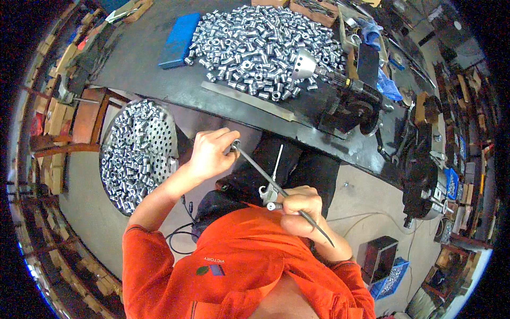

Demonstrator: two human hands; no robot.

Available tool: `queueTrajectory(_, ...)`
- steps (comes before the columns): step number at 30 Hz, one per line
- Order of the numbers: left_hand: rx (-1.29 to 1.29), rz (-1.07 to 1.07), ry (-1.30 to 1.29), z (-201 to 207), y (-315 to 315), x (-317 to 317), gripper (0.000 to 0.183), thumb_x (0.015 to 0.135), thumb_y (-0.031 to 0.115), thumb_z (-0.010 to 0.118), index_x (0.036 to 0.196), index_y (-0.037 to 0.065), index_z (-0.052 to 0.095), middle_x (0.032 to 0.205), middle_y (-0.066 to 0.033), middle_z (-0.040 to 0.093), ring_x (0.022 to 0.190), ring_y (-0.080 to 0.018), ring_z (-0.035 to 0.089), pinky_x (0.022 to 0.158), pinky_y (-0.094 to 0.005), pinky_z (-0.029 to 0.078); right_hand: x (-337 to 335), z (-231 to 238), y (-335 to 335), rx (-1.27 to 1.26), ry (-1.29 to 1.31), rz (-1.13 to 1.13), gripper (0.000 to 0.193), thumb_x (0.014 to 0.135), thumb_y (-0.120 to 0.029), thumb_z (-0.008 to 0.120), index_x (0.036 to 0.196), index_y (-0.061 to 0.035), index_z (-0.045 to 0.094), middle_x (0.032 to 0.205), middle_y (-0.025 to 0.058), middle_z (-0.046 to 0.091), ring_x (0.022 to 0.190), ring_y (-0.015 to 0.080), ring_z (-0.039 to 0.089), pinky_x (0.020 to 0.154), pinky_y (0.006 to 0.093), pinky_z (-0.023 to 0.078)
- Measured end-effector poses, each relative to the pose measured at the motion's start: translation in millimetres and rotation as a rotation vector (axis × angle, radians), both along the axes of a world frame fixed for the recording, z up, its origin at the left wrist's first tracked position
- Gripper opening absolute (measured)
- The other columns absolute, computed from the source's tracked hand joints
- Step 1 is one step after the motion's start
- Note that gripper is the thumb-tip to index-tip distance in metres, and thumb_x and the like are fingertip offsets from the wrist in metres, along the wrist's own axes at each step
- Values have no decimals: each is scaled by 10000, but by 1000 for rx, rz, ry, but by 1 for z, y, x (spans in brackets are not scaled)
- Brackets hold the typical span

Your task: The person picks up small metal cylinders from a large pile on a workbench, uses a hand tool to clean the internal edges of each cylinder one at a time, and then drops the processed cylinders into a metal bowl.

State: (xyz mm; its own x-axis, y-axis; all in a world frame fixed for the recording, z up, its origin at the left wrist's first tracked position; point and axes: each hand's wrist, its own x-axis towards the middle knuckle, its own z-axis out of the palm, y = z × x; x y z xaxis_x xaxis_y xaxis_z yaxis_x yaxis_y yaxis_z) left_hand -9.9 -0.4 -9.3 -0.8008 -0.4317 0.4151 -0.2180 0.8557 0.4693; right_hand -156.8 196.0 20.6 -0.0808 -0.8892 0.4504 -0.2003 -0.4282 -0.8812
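My left hand [211, 153] is raised in front of my body, its fingers closed on a small shiny metal sleeve [235, 143]. A long slim grey file [258, 169] meets the sleeve at its upper end; whether it sits inside the hole is too small to tell. My right hand [304, 206] grips the file lower down, and its tapered tail sticks out past the wrist. Beside the right fingers is a silvery metal tool [270, 190] with a curved jaw, a thin stem and a round end; my fingers partly hide it.
A large heap of metal sleeves [260, 48] covers the dark workbench [133, 64], beside a blue block [179, 41]. A perforated round tray [162, 133] at left holds more sleeves. A machine with a chuck [340, 90] stands at right. Cables [183, 231] lie on the floor.
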Motion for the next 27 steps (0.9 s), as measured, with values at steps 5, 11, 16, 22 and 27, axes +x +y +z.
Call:
queueTrajectory(5,-110,-70,-29,2,2,-3,300,571,84,674,860,55,599,696,-81,553,590,-285,579,536,-388,466,4,-9,-7,69,-6,-19,283,589,-39,558,547,-64,279,519,69,305,415,235,344,408,337,232)
queueTrajectory(11,-3,-113,-51,-7,11,-20,350,550,120,716,880,63,613,737,-110,595,624,-312,590,553,-395,475,5,-20,-33,144,290,-81,242,625,-103,654,597,-52,419,560,112,417,489,317,473,449,411,358)
queueTrajectory(16,90,13,-113,6,-25,-41,222,617,120,657,827,53,633,698,-115,613,643,-305,615,571,-391,487,1,-9,-15,-152,336,-213,282,584,-85,628,534,-67,351,533,66,383,403,234,416,374,348,313)
queueTrajectory(22,333,116,-56,21,-43,-63,220,648,127,652,840,21,662,661,-147,614,557,-232,606,545,-343,456,-1,-9,0,-238,297,-277,282,584,-77,584,505,-61,314,542,71,440,368,186,402,343,292,302)
queueTrajectory(27,235,43,15,0,-50,-65,247,667,141,680,879,15,670,585,-71,577,500,-105,523,488,-277,423,-2,-14,1,-203,232,-236,257,566,-60,562,501,-73,313,536,62,431,366,193,385,344,299,281)
